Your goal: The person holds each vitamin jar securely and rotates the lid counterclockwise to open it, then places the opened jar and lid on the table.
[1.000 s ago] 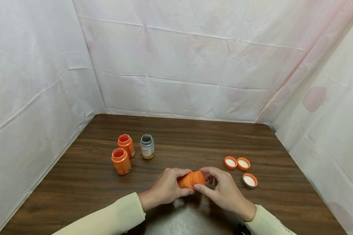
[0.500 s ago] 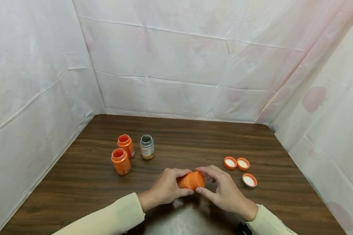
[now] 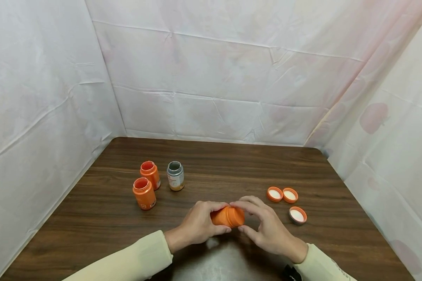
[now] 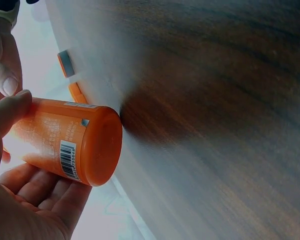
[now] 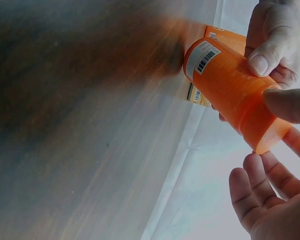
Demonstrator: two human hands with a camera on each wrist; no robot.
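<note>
My left hand (image 3: 198, 224) grips an orange screw-top bottle (image 3: 220, 217) around its body, thumb on the near side. The bottle lies tilted close over the table, its capped end toward the right. My right hand (image 3: 270, 226) pinches the orange cap (image 5: 264, 122) at its rim between thumb and forefinger. In the right wrist view its other fingers (image 5: 245, 192) spread away from the cap. A barcode label (image 4: 68, 159) shows near the bottle's base in the left wrist view.
Two uncapped orange bottles (image 3: 144, 195) and an uncapped grey one (image 3: 176, 177) stand at left on the dark wood table (image 3: 225, 164). On the right lie two orange caps (image 3: 275, 194) and a grey-sided cap (image 3: 297, 216), white insides up. Pale sheets (image 3: 211, 70) surround the table.
My right thumb and forefinger have shifted around the cap, the forefinger to the left over its far side and the thumb to the right. The left hand and the bottle have barely moved.
</note>
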